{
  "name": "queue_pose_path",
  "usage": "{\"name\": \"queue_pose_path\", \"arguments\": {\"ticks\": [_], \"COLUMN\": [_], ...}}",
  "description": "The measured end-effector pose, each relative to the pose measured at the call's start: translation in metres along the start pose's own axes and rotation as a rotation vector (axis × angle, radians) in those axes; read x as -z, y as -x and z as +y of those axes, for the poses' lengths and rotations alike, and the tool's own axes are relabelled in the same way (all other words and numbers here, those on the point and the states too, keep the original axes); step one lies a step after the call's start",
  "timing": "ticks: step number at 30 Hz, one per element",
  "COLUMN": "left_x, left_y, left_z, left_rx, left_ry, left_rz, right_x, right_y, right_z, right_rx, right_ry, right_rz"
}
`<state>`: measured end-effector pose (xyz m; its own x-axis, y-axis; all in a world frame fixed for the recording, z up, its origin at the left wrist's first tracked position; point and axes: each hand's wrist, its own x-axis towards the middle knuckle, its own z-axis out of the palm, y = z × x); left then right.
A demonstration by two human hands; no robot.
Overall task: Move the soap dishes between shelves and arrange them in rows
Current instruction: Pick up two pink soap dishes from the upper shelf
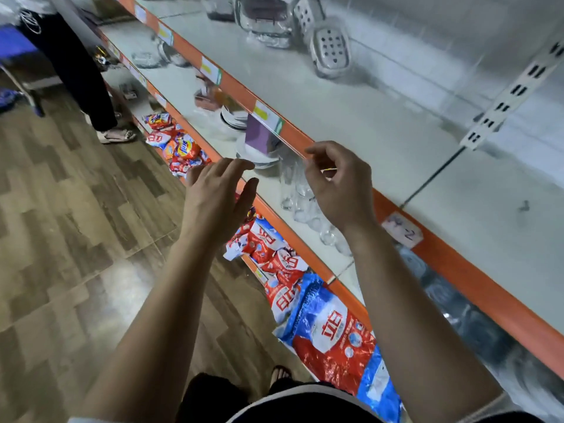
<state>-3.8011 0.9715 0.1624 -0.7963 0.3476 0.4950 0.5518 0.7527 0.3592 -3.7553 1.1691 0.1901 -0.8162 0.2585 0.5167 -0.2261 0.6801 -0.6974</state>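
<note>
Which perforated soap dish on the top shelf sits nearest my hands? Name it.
The front soap dish, tilted up with its holed face showing fully; the other dish stands behind it, farther back.

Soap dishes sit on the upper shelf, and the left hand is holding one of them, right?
Not quite. The soap dishes do sit on the upper shelf, but the left hand holds nothing: its fingers are straight, well short of them. The head view shows it.

Top white metal shelf (351, 117): broad bare stretch ahead of me, open reach. Clear perforated plastic soap dishes (331, 48) crowd its far end. One level down, clear drinking glasses (293, 190) stand packed under my right hand (335, 190).
</note>
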Motion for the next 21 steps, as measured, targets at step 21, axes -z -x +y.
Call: {"name": "queue_pose_path", "arguments": {"ticks": [21], "left_x": [-0.069], "left_y": [-0.266], "left_z": [-0.225], "left_rx": [-0.417], "left_ry": [0.165], "left_rz": [-0.115], "right_x": [-0.216], "right_y": [-0.189], "right_z": [0.018], "right_rx": [-0.321], "right_ry": [0.145], "right_rz": [0.320]}}
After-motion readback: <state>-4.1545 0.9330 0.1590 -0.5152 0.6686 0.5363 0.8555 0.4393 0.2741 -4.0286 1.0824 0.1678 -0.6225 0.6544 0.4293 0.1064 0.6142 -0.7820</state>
